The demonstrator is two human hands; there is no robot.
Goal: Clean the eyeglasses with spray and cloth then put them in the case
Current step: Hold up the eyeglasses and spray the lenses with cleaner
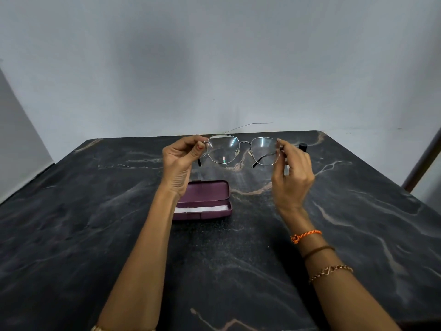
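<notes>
Thin metal-framed eyeglasses (242,149) are held up above the table, lenses facing me, temples unfolded. My left hand (180,163) pinches the frame's left hinge corner. My right hand (292,174) pinches the right hinge corner. Below the left hand lies a purple glasses case (210,189), lid open, with a folded white cloth (202,209) inside its tray. A black cap (302,146), apparently of the spray bottle, peeks out behind my right hand; the bottle's body is hidden.
The dark marble table (238,259) runs to a grey wall at the back. A brown pole (422,161) leans past the table's right edge. A thin wire (250,125) lies along the far edge.
</notes>
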